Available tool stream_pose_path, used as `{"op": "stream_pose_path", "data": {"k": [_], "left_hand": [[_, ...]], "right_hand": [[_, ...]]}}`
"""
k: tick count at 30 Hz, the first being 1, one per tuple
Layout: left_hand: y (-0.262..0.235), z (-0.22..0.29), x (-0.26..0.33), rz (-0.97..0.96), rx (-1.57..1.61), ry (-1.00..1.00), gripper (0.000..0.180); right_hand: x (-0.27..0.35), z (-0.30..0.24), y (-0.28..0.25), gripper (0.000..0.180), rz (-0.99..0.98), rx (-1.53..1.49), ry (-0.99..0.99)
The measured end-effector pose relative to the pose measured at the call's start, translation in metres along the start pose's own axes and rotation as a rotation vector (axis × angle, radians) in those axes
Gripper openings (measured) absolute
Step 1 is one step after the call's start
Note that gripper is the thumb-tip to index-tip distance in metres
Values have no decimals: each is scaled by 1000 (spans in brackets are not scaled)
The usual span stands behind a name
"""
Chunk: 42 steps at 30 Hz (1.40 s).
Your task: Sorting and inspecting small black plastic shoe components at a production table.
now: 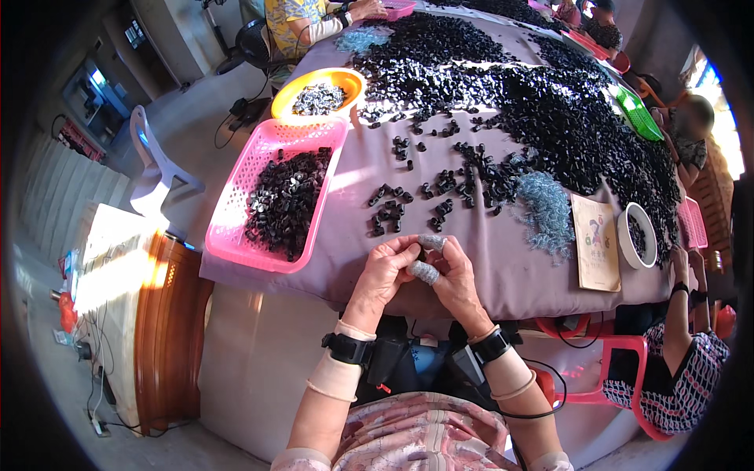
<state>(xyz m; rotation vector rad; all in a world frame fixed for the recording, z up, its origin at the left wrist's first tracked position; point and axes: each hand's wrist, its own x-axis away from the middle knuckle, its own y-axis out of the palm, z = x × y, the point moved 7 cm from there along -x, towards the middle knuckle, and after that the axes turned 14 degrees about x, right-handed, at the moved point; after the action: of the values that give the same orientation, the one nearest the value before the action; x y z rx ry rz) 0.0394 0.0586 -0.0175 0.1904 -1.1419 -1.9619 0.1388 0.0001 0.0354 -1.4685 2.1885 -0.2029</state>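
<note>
Close together at the table's near edge, my left hand (385, 272) and my right hand (459, 284) meet with fingers pinched. Grey wraps (425, 272) cover the thumb and forefinger of my right hand. Something small and dark sits between the fingertips, mostly hidden, so its kind is unclear. Just beyond my hands, several small black ring-like pieces (389, 210) lie scattered on the mauve tablecloth (353, 259). More of them form a large heap (550, 118) further back. A pile of thin, clear bluish bits (545, 210) rests to the right of the scattered pieces.
Left of my hands stands a pink basket (222, 228) of black pieces, with an orange bowl (358, 85) behind it. On the right are a booklet (594, 251) and a white bowl (624, 239). Co-workers sit at the right side and far left; a wooden cabinet (169, 337) stands left.
</note>
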Motion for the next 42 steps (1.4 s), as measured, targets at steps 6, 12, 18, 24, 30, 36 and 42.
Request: {"op": "stream_pose_path", "data": {"k": [6, 12, 18, 24, 30, 36, 42], "left_hand": [[-3, 0, -2, -32, 64, -31, 20], [0, -1, 0, -57, 93, -66, 20], [0, -5, 3, 21, 113, -84, 24], [-5, -11, 2, 56, 190, -98, 22], [-1, -13, 4, 3, 250, -83, 23], [-4, -15, 7, 58, 248, -65, 27], [0, -14, 10, -17, 269, -79, 26]], "right_hand": [[-5, -2, 5, 39, -96, -40, 77], [-4, 10, 10, 40, -179, -109, 76], [-2, 16, 12, 37, -175, -138, 96], [0, 15, 12, 34, -140, -153, 89], [0, 7, 8, 32, -147, -128, 57], [2, 8, 7, 24, -119, -65, 28], [2, 4, 6, 22, -136, -24, 27]]}}
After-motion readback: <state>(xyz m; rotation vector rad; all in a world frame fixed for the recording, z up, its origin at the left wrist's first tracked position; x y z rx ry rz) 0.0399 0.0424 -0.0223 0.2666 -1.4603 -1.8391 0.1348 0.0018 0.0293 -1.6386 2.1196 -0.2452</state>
